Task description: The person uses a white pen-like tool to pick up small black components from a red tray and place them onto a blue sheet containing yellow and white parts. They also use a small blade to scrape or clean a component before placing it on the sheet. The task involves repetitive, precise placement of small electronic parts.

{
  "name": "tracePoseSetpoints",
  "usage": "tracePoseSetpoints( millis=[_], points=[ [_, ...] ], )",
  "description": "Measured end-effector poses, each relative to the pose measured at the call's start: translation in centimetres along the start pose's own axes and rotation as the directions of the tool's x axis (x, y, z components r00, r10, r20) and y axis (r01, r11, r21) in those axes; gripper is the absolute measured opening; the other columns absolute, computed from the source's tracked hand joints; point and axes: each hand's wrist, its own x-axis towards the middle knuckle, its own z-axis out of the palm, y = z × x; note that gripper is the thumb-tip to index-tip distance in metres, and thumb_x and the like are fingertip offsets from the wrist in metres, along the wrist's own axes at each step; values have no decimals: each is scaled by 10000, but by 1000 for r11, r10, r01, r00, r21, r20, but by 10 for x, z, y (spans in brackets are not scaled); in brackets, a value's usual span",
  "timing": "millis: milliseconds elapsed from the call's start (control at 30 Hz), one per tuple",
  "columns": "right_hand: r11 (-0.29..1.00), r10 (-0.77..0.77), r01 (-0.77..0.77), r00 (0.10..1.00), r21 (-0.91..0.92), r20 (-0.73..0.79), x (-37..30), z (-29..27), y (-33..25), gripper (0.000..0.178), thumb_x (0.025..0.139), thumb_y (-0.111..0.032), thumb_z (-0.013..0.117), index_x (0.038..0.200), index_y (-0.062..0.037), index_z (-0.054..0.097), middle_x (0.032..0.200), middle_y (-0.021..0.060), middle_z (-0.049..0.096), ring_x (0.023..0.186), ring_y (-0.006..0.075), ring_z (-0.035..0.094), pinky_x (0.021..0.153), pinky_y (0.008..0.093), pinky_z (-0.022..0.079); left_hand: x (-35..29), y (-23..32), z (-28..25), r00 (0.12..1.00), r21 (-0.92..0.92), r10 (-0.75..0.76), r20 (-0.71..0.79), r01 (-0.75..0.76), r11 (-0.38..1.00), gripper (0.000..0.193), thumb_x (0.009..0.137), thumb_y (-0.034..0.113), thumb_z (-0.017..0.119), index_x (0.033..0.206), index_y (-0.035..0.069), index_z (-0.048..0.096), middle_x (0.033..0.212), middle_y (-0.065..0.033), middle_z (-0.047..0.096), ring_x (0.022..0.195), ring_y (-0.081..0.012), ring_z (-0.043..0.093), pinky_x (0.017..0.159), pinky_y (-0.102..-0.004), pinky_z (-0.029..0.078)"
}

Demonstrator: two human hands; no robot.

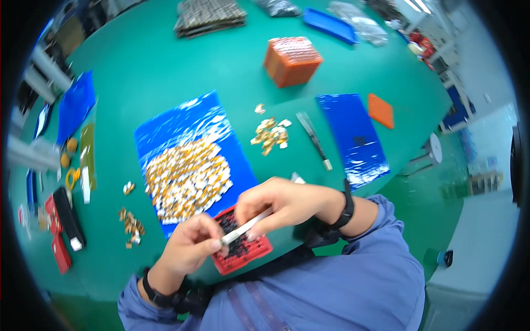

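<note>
A green tabletop (165,60) fills the view. Both hands are closed on tools over a red tray (243,243) at its near edge: the right hand (281,204) grips white tweezers (245,226), and the left hand (190,245) pinches at their tip. Just beyond the hands lies a blue sheet (182,124) heaped with small gold-and-white parts (187,179). Farther off sits an orange block (291,60); a pale floor (486,220) shows to the right.

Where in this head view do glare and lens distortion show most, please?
In the head view, glare streaks the crinkled blue sheet under the pile of small parts and the second blue sheet; the green table edge bows toward the dark round rim; the left hand and right hand, over the red tray, look slightly soft.
</note>
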Motion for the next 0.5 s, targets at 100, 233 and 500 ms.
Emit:
tracePoseSetpoints(
  millis=[100, 233, 500],
  points=[
    [941, 315, -287, 936, -178, 158, 9, -13, -16, 87, 865, -83, 631, 888, -10, 590, 718, -1, 614, 644, 43, 558, 553, 193, 419, -3, -2, -1, 998, -46, 31, -54, -34, 998, 141, 838, 58, 640, 860, 29, 504, 801, -105, 607, 714, -168, 613, 648, -276, 509],
    [976, -185, 184, 983, -119, 3, -1, -4, 5, 223, 947, -199, 506, 815, -39, 588, 625, 6, 597, 499, 57, 508, 452, 221, 384, 2, -3, 2, 999, -25, 37, 4, -37, 999, 147, 838, 55, 639, 870, 15, 501, 795, -120, 613, 715, -175, 613, 668, -284, 512],
    [965, -209, 219, 974, -145, 82, 1, -7, 9, 244, 925, -266, 550, 857, -36, 593, 639, 12, 592, 465, 66, 480, 415, 230, 354, 3, -6, 3, 996, 2, 79, 28, -79, 997, 143, 836, 40, 636, 863, 14, 497, 782, -120, 608, 712, -180, 616, 675, -297, 525]
  ],
)
